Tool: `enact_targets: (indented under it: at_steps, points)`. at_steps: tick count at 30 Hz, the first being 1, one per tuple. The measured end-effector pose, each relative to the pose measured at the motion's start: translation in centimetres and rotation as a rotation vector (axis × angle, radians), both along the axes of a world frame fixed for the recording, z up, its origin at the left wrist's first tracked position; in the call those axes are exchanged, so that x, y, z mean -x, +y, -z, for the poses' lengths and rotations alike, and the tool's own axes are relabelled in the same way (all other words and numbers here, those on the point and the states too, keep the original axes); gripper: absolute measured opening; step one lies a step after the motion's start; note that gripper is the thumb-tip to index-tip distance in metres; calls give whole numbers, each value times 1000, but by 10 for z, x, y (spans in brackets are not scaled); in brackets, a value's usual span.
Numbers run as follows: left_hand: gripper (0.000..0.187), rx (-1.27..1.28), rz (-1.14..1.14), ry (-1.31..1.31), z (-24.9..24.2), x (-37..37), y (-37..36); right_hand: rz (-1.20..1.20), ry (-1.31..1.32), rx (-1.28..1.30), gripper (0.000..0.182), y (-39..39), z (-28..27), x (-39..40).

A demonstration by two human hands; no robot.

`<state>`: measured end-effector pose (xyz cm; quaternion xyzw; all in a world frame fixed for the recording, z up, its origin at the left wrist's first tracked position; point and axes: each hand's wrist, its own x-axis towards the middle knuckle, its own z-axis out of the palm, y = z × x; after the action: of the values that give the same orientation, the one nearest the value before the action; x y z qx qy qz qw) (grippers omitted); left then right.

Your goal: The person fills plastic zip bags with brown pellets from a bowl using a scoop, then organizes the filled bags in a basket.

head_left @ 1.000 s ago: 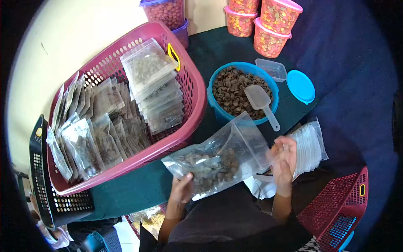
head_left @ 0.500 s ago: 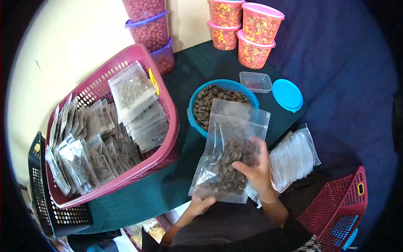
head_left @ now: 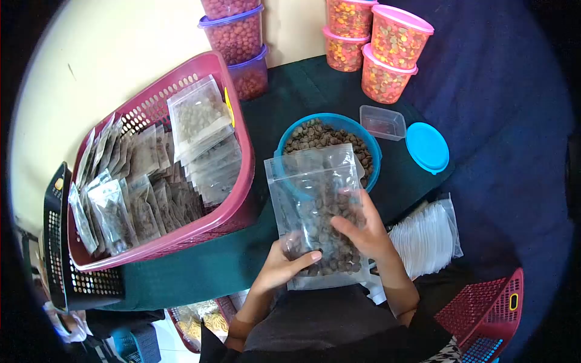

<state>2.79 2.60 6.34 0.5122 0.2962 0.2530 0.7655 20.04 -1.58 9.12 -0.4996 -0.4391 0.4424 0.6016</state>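
A clear zip pouch [head_left: 318,209] of round brown button-like pieces stands nearly upright in front of me. My left hand [head_left: 285,264] grips its lower left side, thumb across the front. On the right edge, my right hand [head_left: 366,231] holds it with the thumb on the front; the fingers behind are partly hidden. The pieces lie in the pouch's middle and lower part, and its top strip is flat. Just behind it sits a blue tub [head_left: 377,158] of the same brown pieces, partly covered by the pouch.
At left, a pink basket [head_left: 247,154] holds many filled pouches, beside a black basket [head_left: 55,242]. Flat bags [head_left: 426,239] lie stacked at right, near a clear box [head_left: 382,123] and blue lid [head_left: 428,147]. Lidded containers [head_left: 387,81] stand behind; another pink basket [head_left: 484,308] is lower right.
The pouch has swung from leaning right to leaning slightly left. My left hand has moved up from the bottom edge onto its lower left side. The view has shifted a little.
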Motion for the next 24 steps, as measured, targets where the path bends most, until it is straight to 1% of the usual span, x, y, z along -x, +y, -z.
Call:
enact_targets:
  at_steps: [1,2,3,6,8,9,11,12,13,15,17,19,20,21,22,23,24]
  points:
    - [39,-1,-10,0,2,-1,-1,11,22,-11,49,1,0,-2]
    - [38,57,-32,-26,4,-1,-1,-88,159,82,46,-1,0,-7]
    - [36,115,-53,-53,5,-2,-2,-97,161,83,46,-3,1,-12]
    - [38,142,-97,-103,2,-10,-4,-192,119,148,49,-8,7,-17]
    - [40,139,-107,-126,5,-13,-6,-246,-97,27,53,-10,12,-18]
    - [40,139,-116,-125,5,-15,-7,-255,-94,27,53,-12,15,-17]
    - [36,145,-168,-85,4,-19,-10,-185,-117,7,57,-13,20,-15]
    - [34,109,-160,-55,4,-20,-10,-200,11,72,56,-14,15,-16]
    - [34,107,-163,-54,2,-20,-11,-203,12,71,56,-14,12,-20]
    - [34,212,-117,-126,0,-21,-11,-225,108,110,55,-14,8,-27]
    - [36,221,-124,-124,-1,-21,-11,-209,73,91,52,-14,10,-31]
    - [39,127,-140,-105,-8,-22,-10,-260,-10,108,48,-14,13,-33]
    - [43,119,-188,-145,-6,-25,-11,-265,-10,108,48,-12,13,-33]
    - [43,120,-194,-145,-6,-25,-11,-249,-90,83,46,-11,12,-31]
    - [44,89,-174,-40,-7,-25,-9,-234,-170,59,44,-10,11,-29]
    - [44,60,-154,66,-7,-24,-8,-243,-168,62,44,-10,9,-27]
    - [44,65,-162,67,-7,-24,-7,-236,-86,96,43,-10,8,-24]
